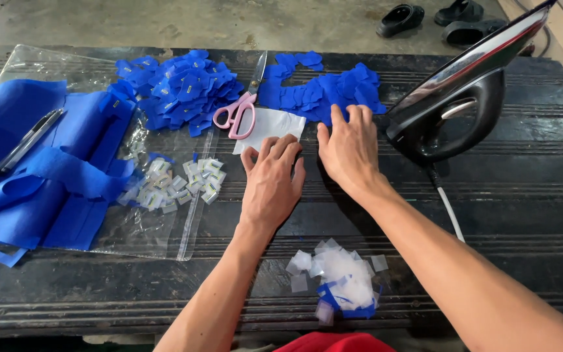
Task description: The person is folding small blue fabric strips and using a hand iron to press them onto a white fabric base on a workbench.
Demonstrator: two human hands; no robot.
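1. The left hand [270, 182] is laid flat, fingers spread, on the dark counter [522, 195], its fingertips touching the lower edge of a white sheet [272, 124]; nothing is gripped.
2. The right hand [346, 146] is pressed open, fingertips on a heap of blue fabric pieces [324, 88] just beyond the sheet; nothing is held.
3. A larger pile of blue pieces with small tags [177, 88] is seen at the back left, judged already worked.
4. Offcuts, white and blue [340, 277], are gathered near the counter's front edge.
5. Uncut blue cloth [40, 169] and small white tags [177, 182] on a clear bag remain, so much is judged left.
6. Pink scissors [239, 111] and an iron [457, 104] lie unused.
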